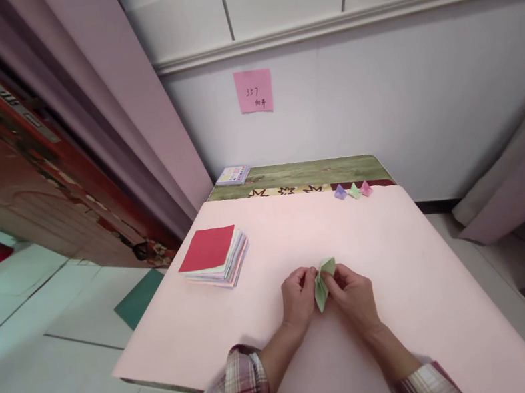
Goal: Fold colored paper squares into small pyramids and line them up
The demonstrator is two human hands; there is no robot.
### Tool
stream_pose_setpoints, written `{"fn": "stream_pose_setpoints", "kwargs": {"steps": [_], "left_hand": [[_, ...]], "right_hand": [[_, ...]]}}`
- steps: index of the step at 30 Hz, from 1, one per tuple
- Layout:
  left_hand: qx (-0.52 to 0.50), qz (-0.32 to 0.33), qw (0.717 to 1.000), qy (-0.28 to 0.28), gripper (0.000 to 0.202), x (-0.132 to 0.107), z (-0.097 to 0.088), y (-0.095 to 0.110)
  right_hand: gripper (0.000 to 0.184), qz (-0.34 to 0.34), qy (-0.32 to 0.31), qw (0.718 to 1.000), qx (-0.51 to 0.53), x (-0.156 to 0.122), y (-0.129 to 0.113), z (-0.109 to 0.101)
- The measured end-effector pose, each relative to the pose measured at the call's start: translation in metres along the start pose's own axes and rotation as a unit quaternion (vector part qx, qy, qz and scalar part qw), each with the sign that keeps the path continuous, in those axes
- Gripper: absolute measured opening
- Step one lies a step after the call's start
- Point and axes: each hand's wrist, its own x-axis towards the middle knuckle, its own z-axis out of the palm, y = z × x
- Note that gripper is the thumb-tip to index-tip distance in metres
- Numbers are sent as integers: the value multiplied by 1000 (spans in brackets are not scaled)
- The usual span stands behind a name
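Observation:
A folded piece of light green paper point(322, 284) is held between both hands just above the pink table cover point(409, 279). My left hand point(298, 297) pinches its left edge with closed fingers. My right hand point(353, 294) grips its right side, fingers curled round the fold. Both wrists rest near the middle of the table, with plaid sleeves showing at the bottom.
A stack of coloured paper squares point(215, 257) with a red sheet on top lies to the left. Three small folded paper shapes point(353, 190) sit at the far edge. A small packet point(233, 175) lies at the back left; a pink note point(254, 91) hangs on the wall.

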Motion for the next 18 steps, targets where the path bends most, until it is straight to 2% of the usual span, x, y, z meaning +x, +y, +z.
{"fn": "stream_pose_setpoints", "kwargs": {"steps": [3,8,13,16,18], "left_hand": [[13,19,1000,-18,39,-7,-3,11],[-42,-18,997,-56,23,-12,-1,15],[-74,-71,994,-22,15,-7,4,3],[-81,-72,994,-5,14,-4,3,1],[-60,-66,996,18,15,-3,0,1]], "right_hand": [[29,-36,7,998,-47,-1,1,0],[29,-106,11,983,-150,-1,6,2],[25,-199,39,945,-255,-3,13,4],[25,-231,46,929,-285,-4,16,4],[23,-237,51,928,-282,-4,17,4]]}}
